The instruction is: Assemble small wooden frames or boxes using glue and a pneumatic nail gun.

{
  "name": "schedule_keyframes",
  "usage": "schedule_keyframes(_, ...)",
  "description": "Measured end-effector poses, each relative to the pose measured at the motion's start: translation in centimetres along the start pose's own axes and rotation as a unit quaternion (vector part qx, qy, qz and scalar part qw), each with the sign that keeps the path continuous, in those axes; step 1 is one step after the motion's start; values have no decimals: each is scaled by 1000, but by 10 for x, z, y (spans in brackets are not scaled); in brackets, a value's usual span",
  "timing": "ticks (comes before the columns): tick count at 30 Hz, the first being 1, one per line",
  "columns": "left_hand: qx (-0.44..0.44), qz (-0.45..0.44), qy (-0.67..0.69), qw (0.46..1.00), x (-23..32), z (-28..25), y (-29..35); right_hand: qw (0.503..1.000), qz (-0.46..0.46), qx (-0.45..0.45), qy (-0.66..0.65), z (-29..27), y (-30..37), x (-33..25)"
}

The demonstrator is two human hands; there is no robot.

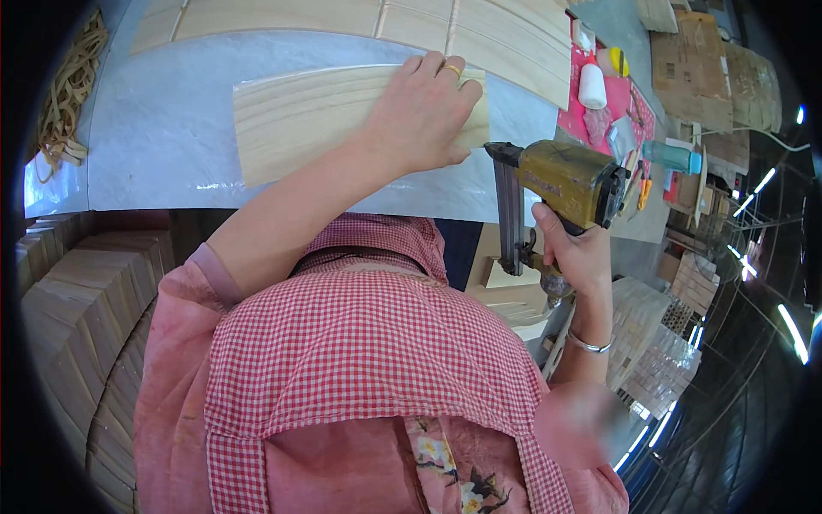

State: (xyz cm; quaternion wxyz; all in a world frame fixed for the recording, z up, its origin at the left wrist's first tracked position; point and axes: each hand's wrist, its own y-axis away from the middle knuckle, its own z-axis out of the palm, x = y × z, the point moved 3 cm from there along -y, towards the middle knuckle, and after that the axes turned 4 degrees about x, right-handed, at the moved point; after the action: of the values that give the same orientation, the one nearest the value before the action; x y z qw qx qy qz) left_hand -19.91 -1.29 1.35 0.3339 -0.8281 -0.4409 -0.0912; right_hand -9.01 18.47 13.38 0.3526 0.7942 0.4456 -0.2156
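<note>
Flat on the desk (pixel 154 154), close to its front edge: thin wooden board (pixel 300 128), with left hand (pixel 428 111) palm down over its right end, grip spread from far side to near side, thumb toward the latter. In right hand (pixel 584 255), grip closed around the handle of a pneumatic nail gun (pixel 561 176), nose at the board's right end; impossible to tell whether touching. Farther out, grooved wood paneling (pixel 505 36) along the desk's far edge, white squeeze bottle (pixel 591 90) on pink mat (pixel 574 122) toward the right edge, tangled tan strips (pixel 73 94) by the left edge. Likeliest trouble, in judgement: injury to the nearby left thumb from an accidental trigger pull, or splitting from a shot too near the board's end.
</note>
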Motion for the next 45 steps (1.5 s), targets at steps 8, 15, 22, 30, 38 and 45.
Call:
schedule_keyframes(8, -22, -19, 18, 999, -1, -4, 1, 999, 5, 14, 43, 0, -9, -29)
schedule_keyframes(15, -14, -12, 8, 1000, 1, -4, -1, 998, -26, 0, 48, 6, -27, -36)
schedule_keyframes(22, -23, -13, 8, 1000, 1, -6, -2, 998, -24, -1, 56, 9, -30, -39)
schedule_keyframes(30, -56, -28, 17, 998, 1, -7, -2, 998, 13, -32, 54, 5, -37, -48)
schedule_keyframes(38, -66, -39, -23, 997, 4, -23, 12, 994, -62, -35, 84, -1, -54, -64)
schedule_keyframes(45, -64, -41, -20, 997, 2, -24, 12, 991, -61, -53, 107, 9, -76, -80)
